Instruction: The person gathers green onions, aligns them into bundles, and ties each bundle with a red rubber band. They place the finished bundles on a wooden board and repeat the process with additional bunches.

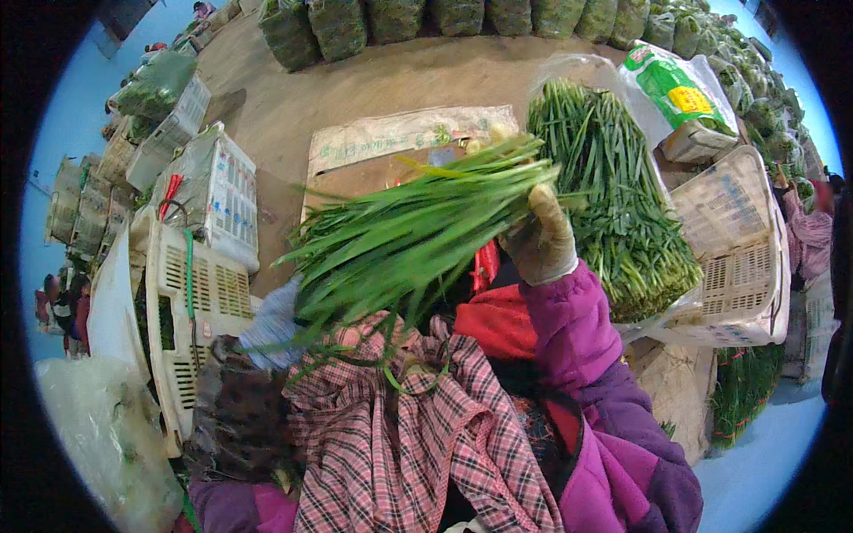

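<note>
A loose bunch of long green leaves, likely garlic chives (406,240), spans the space before my chest, stalk ends to the right. My right hand (543,233), in a tan glove, grips it near the stalk ends. On the left, my left hand (273,326) wears a blue glove and sits by the leaf tips; leaves hide its fingers, so its hold cannot be seen. A yellowed leaf (430,168) lies across the top of the bunch. Red strips (486,266) hang below my right hand. Beyond the bunch is a low board (360,173) with a printed sack sheet (406,136).
A big stack of chives (600,180) lies on clear plastic at the right, beside a white plastic crate (733,260). Another crate (200,280) stands close on my left. Full bags (460,16) line the back. Other people (810,226) are at the far sides.
</note>
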A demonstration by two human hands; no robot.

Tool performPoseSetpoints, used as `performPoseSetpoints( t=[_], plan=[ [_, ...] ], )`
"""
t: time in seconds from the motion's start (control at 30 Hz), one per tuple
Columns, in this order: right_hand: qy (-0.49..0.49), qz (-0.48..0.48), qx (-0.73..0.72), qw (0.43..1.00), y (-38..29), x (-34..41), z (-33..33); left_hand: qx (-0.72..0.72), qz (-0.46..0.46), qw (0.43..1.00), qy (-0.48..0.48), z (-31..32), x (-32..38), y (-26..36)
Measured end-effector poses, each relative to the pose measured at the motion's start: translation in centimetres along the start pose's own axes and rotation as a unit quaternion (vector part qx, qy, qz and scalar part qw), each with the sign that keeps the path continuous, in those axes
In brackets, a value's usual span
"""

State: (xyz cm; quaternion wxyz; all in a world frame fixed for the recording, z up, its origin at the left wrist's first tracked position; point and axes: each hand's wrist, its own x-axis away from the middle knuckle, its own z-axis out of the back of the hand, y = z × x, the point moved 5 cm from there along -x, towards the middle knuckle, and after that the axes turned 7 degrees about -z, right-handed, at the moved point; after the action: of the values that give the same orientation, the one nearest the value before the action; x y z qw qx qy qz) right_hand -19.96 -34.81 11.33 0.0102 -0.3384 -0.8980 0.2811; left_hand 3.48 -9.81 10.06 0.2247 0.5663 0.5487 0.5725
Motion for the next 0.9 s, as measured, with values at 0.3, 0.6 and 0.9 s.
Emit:
performPoseSetpoints(
  t=[0.3, 0.6, 0.9],
  plan=[
    [0.011, -0.275, 0.136, 0.952, 7.8, 2.4, 7.7, -0.77, -0.052, 0.634, 0.045, -0.3, 5.9, 8.9],
    [-0.006, -0.085, 0.467, 0.88, 1.5, -1.8, -0.1, -0.88, -0.03, 0.466, -0.092, -7.6, 2.7, 12.3],
    [-0.319, -0.106, 0.383, 0.86, 4.4, -3.1, -8.6, -0.87, -0.081, 0.464, -0.146, -11.5, 2.3, 13.2]
  ],
)
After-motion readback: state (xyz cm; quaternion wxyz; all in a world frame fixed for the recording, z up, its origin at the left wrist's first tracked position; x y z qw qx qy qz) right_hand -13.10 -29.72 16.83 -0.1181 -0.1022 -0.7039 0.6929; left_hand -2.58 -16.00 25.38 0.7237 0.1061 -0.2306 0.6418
